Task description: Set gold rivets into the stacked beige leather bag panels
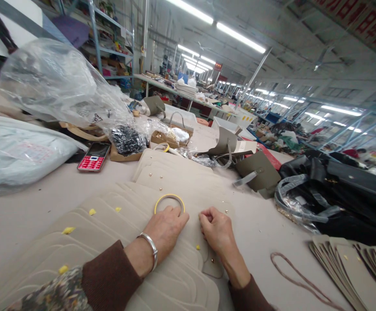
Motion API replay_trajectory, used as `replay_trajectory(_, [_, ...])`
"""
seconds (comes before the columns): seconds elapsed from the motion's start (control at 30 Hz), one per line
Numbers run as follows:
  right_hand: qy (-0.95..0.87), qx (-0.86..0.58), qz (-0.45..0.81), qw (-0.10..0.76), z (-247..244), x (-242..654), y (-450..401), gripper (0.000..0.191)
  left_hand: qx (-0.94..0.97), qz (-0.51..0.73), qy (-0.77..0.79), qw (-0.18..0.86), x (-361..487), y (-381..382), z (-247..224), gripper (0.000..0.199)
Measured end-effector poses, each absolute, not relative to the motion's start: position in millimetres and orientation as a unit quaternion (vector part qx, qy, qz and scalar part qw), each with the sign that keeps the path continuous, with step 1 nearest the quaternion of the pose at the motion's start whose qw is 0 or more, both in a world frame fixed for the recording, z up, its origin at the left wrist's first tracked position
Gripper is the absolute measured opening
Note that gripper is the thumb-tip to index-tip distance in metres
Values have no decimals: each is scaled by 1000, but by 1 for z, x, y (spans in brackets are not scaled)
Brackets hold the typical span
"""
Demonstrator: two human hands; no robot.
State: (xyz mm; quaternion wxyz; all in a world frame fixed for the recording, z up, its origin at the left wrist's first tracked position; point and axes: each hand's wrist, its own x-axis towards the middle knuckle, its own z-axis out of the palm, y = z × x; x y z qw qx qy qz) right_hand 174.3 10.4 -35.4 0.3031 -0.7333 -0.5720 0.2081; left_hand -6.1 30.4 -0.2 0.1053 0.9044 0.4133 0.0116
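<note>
And here the roll [170, 196] is gripped at its near edge by the left hand [166, 231], fingers closed over it, above the fanned panels [110, 242]. Just to the right, the right hand [219, 230] is held closed, thumb set against curled fingers; whether anything thin is pinched there cannot be told. Yellow tabs [92, 211] are dotted across the panels at left. A light touch is called for: the roll is best kept steady, no panel edge should be dragged out of line, and the stud [226, 211] just beyond the right hand is best left unsnagged.
</note>
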Motion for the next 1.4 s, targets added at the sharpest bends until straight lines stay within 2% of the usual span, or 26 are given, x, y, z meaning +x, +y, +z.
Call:
replay_trajectory(0.07, [-560, -731, 222, 321, -37, 177, 9, 17, 904, 10, 414, 106, -6, 30, 0, 32])
replay_trajectory(0.23, [-478, -708, 325, 407, -36, 185, -1, 31, 903, 11, 414, 113, -6, 30, 0, 32])
replay_trajectory(0.3, [-505, -708, 303, 390, -35, 185, -5, 31, 903, 12, 415, 115, -6, 30, -1, 32])
replay_trajectory(0.5, [-617, -718, 111, 304, -35, 176, -6, 26, 902, 13, 415, 117, -6, 30, 0, 31])
replay_trajectory(0.77, [-624, -735, 105, 243, -27, 169, 4, 22, 903, 28, 413, 115, -6, 28, 0, 30])
replay_trajectory(0.9, [-623, -704, 189, 283, -20, 183, 1, 29, 903, 32, 415, 107, -9, 27, 2, 30])
replay_trajectory(1.03, [-502, -720, 309, 366, -15, 204, -1, 39, 895, 37, 432, 103, -12, 28, 7, 30])
replay_trajectory(1.13, [-471, -703, 354, 399, -17, 207, 2, 40, 888, 34, 447, 102, -14, 30, 9, 28])
replay_trajectory(1.23, [-508, -706, 314, 381, -21, 202, 8, 39, 886, 40, 451, 100, -15, 31, 8, 25])
replay_trajectory(1.4, [-598, -718, 223, 279, -11, 190, 14, 32, 890, 62, 438, 107, -15, 32, 6, 22])
